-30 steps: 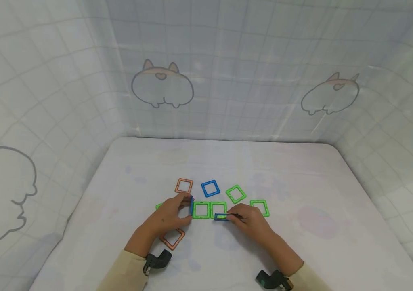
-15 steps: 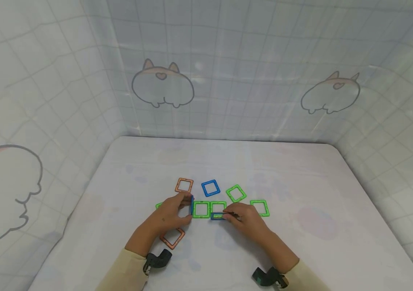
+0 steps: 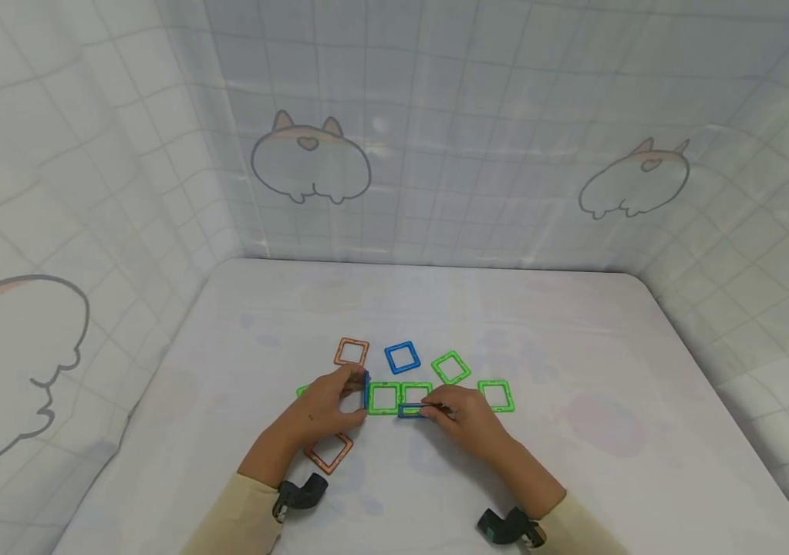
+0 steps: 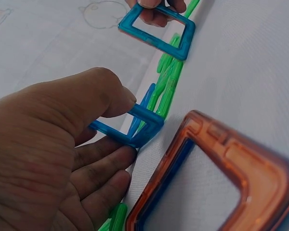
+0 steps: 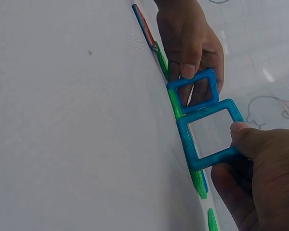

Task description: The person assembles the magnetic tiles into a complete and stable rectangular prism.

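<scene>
Two green square magnetic tiles lie flat side by side, the left one [image 3: 384, 385] and the right one [image 3: 416, 385]. My left hand [image 3: 328, 402] holds a blue magnetic tile [image 5: 214, 89] upright at the left green tile's left edge, its thumb [image 4: 120, 98] on the frame. Between thumb and fingers my right hand [image 3: 466, 416] pinches a second blue magnetic tile [image 5: 186, 142], standing upright along the near edge of the right green tile. In the head view its right end is hidden by the fingers. Whether it touches the green tile I cannot tell.
Behind the pair lie an orange tile [image 3: 343, 341], a blue tile [image 3: 391, 360] and a green tile [image 3: 444, 357]. Another green tile [image 3: 496, 383] is at the right. A near orange tile [image 3: 340, 456] and a partly hidden green tile [image 3: 301, 391] are by the left hand.
My right hand has slid a little to the left with its blue tile, along the near side of the right green tile. The left hand stays where it was.
</scene>
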The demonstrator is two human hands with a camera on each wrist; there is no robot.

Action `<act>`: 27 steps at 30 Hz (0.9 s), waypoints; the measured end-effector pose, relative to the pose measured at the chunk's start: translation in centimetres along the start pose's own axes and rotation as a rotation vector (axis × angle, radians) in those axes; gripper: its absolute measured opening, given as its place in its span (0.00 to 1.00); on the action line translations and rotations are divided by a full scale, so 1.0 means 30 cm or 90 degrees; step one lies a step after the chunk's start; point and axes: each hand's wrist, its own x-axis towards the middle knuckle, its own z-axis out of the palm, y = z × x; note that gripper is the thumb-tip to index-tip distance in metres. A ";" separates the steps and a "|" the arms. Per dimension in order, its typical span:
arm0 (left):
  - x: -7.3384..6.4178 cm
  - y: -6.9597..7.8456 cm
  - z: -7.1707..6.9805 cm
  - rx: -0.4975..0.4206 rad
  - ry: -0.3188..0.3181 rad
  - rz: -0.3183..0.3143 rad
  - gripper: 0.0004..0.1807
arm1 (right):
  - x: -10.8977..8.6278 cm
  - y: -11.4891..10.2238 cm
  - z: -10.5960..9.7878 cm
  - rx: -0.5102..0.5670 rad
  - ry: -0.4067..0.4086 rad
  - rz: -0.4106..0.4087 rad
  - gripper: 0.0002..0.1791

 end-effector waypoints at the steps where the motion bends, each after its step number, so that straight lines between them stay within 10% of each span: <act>1: 0.001 -0.001 -0.001 0.001 -0.001 0.000 0.35 | 0.002 0.001 0.004 0.000 0.001 -0.005 0.07; 27: 0.004 -0.009 -0.008 -0.013 -0.016 0.017 0.35 | 0.074 -0.041 0.084 0.013 -0.004 -0.054 0.04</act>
